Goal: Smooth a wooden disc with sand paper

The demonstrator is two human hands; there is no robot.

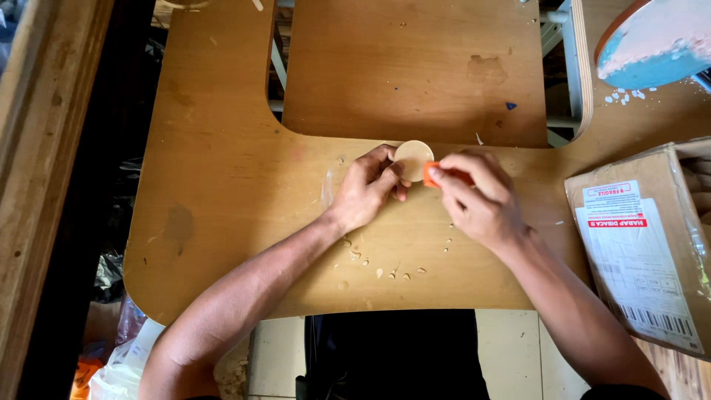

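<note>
Far left, a wooden beam (33, 185) is seen running down the edge of the shot, with a dark gap beside it and some plastic bags (118, 363) down at the bottom. Next comes the big wooden board (222, 185) that's used as the work surface, with a U-shaped cutout at its top and a second panel (415, 67) set inside that cutout.

The left hand (366, 189) is laid on the board near the cutout's edge, fingers curled around the left side of a small pale wooden disc (413, 159). The disc is pinched at its rim and held up off the board a bit, tilted toward the camera, right about the middle of the frame. Below the hands, a scatter of light wood chips (385, 270) is spread over the board.

The right hand (481, 196) is closed tight around a small orange tool (433, 174), only the tip of which is shown past the fingers. That tip is pressed against the disc's right edge. What kind of tool it is can't really be told, too much is hidden by the grip.

Further right, a cardboard box (652, 252) with a white shipping label is parked on the surface, well apart from the hands. Up in the top right corner, a round blue thing (652, 44) with white patches is seen, with white flakes dropped beneath it.
</note>
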